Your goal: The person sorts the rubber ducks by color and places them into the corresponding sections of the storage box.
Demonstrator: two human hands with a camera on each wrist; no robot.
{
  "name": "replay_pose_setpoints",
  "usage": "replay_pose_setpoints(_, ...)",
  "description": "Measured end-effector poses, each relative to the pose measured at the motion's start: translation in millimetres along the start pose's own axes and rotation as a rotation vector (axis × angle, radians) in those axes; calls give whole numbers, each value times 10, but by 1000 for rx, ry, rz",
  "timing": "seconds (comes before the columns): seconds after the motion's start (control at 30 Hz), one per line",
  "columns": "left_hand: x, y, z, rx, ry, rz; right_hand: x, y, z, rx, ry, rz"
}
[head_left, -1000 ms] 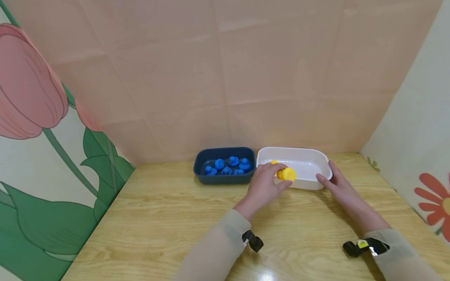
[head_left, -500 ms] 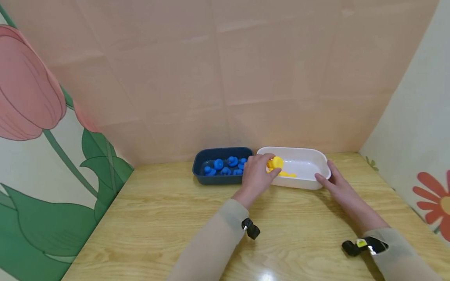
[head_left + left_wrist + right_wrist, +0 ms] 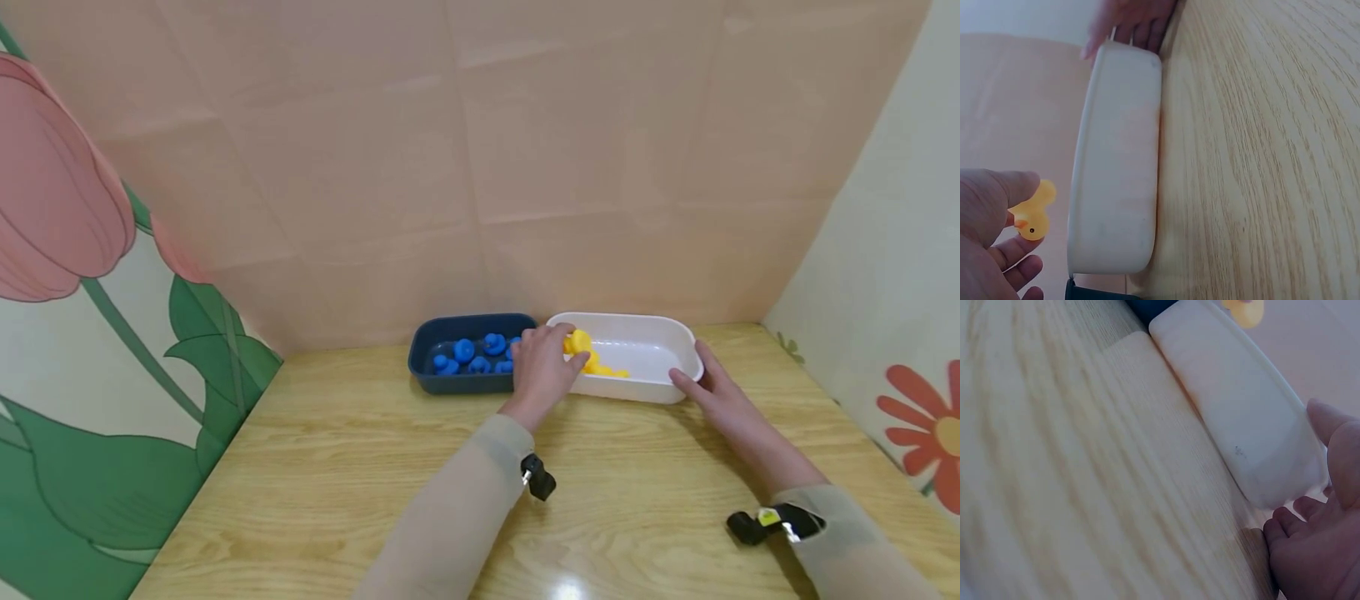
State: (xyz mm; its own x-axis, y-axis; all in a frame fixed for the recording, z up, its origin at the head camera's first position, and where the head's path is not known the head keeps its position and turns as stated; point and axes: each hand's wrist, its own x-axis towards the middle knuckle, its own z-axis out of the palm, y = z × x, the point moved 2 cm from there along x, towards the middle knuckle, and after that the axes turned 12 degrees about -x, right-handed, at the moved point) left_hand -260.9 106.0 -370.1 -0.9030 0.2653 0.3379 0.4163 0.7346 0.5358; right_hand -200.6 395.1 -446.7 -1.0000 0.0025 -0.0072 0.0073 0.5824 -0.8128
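Note:
A yellow rubber duck (image 3: 579, 341) is pinched between the thumb and fingers of my left hand (image 3: 538, 372), above the left end of the white tub (image 3: 647, 392). In the left wrist view the duck (image 3: 1035, 222) shows an eye and an orange beak, higher than the tub's rim. More yellow ducks (image 3: 600, 368) lie low in the tub's left part, partly hidden by its front wall. My right hand (image 3: 722, 390) grips the tub's right end; the right wrist view has the thumb at the rim and the fingers (image 3: 1285, 520) at the end wall.
A dark blue tub (image 3: 468, 383) stands against the white tub's left side and holds several blue ducks (image 3: 464, 350). My left hand covers its right end. Both tubs sit on a wooden table (image 3: 337, 467), close to the pinkish back wall (image 3: 360, 208).
My left hand has moved left with the yellow duck, from over the tub's middle to its left end. Yellow ducks in the tub have come into sight. The right hand stays at the tub's end.

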Motion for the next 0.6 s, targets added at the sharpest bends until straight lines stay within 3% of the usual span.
replay_pose_setpoints(0.4, 1, -37, 86, 64, 14, -39, -16, -15, 15, -10, -1, 5)
replay_pose_setpoints(0.6, -19, -66, 75, 48, 21, -38, -4, -26, 17, 3, 2, 1)
